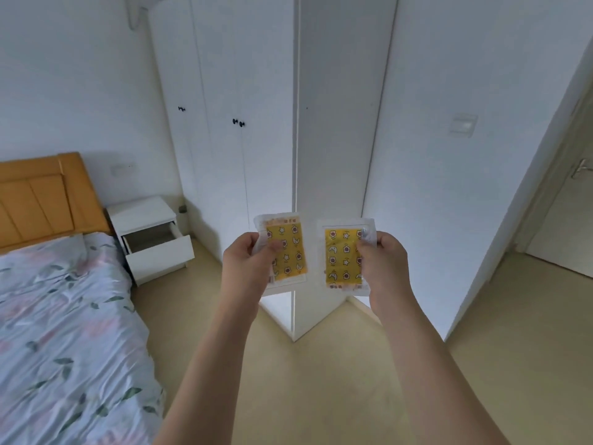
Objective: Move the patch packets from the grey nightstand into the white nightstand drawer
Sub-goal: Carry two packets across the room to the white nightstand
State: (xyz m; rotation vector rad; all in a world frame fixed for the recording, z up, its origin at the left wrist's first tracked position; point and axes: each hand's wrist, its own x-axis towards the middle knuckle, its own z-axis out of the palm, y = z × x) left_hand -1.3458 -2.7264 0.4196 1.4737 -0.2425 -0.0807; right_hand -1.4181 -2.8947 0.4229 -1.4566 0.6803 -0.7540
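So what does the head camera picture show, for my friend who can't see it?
Two hands each hold up a yellow patch packet: left hand with the left packet, right hand with the right packet. Beside the bed, the white nightstand drawer stands open.

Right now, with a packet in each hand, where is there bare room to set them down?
The open drawer of the white nightstand shows a bare floor between its side walls and pulled-out front. The nightstand top looks bare too. The bed beside it offers wide room on rumpled sheet. The left hand and right hand each hold a packet; nothing looks crowded.

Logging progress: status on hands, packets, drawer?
Left hand grips one packet, right hand the other. Drawer open, floor path unobstructed.
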